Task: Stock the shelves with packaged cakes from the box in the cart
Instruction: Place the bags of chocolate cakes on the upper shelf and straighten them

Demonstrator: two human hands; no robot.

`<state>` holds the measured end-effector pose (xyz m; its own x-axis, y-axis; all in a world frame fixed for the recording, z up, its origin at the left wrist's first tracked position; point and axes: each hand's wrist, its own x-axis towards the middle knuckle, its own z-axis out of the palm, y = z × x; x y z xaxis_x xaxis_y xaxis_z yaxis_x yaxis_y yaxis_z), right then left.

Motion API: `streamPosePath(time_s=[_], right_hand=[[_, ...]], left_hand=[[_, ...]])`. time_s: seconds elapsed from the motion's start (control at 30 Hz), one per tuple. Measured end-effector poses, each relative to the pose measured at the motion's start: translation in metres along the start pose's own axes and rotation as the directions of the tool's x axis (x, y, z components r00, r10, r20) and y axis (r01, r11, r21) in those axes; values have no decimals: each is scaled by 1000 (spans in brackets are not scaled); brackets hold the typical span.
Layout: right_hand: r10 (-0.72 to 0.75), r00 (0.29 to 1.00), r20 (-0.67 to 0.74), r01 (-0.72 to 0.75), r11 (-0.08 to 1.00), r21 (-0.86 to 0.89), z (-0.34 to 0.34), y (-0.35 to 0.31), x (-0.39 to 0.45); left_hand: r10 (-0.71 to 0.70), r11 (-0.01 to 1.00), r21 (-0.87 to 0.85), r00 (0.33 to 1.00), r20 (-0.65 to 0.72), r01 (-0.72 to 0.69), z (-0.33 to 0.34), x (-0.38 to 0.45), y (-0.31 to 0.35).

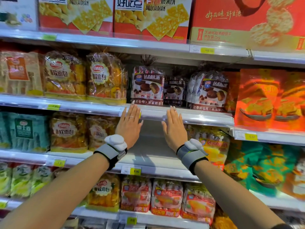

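Three dark bags of chocolate pie cakes stand on the middle shelf (189, 116): one at the left (147, 85), one set further back (174, 91), one at the right (208, 92). My left hand (130, 123) is raised flat with straight fingers, its fingertips at the shelf's front edge just under the left bag. My right hand (175, 128) is likewise flat and straight, fingertips at the shelf edge below the middle bag. Neither hand holds anything. The cart and box are out of view.
Yellow soft-bread bags (105, 78) fill the shelf to the left. Orange snack packs (270, 100) stand at the right. Behind my hands, the shelf below has a bare gap (148, 146). Cracker boxes (151, 17) sit on the top shelf, pink cake bags (166, 197) lower down.
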<state>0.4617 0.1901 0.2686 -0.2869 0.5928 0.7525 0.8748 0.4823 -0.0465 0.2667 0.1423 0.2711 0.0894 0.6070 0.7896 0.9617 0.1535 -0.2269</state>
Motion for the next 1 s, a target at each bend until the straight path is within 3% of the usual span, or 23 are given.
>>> streamPosePath(time_s=[0.27,0.57,1.0], right_hand=[[-75,997,28,77,994,-79,12,-7,-62],[-27,984,179,35,998,-43,38,-35,-117],[-93,930,354,75,995,65,87,-103,-165]], left_hand=[[-11,1000,21,992,124,9,3,-64,5],[15,998,62,973,228,-30,8,-121,-3],[-70,994,110,859,507,16,39,-217,-76]])
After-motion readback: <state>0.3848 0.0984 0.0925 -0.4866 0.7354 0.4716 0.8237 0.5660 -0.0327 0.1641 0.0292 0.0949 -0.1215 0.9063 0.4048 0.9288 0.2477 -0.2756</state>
